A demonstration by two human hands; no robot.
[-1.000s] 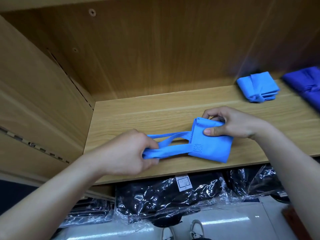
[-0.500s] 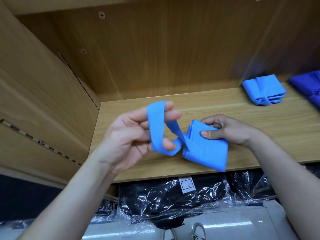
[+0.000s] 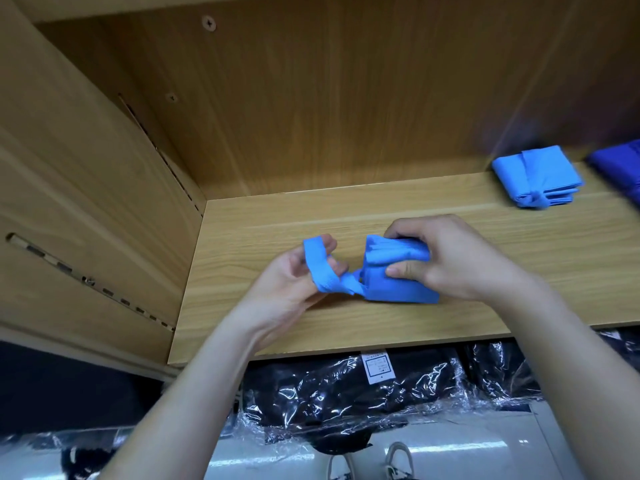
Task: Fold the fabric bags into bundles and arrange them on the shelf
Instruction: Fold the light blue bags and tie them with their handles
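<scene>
A light blue fabric bag [image 3: 394,289], folded into a small thick pad, sits just above the wooden shelf [image 3: 346,216] near its front edge. My right hand [image 3: 450,261] grips the pad from the right, thumb on its front face and fingers over the top. The bag's handle strap [image 3: 317,261] runs left from the pad and loops around the fingers of my left hand [image 3: 298,282], which holds it. A finished light blue bundle [image 3: 535,176], tied with its own strap, lies at the back right of the shelf.
A darker blue fabric piece [image 3: 623,168] lies at the far right edge of the shelf. The cabinet's side wall [image 3: 86,188] closes the left. Below the shelf lie black items in clear plastic wrap [image 3: 346,393].
My left hand lifted the strap from lying stretched flat, looped it around its fingers and drew closer to the pad. My right hand shifted its grip over the pad's top.
</scene>
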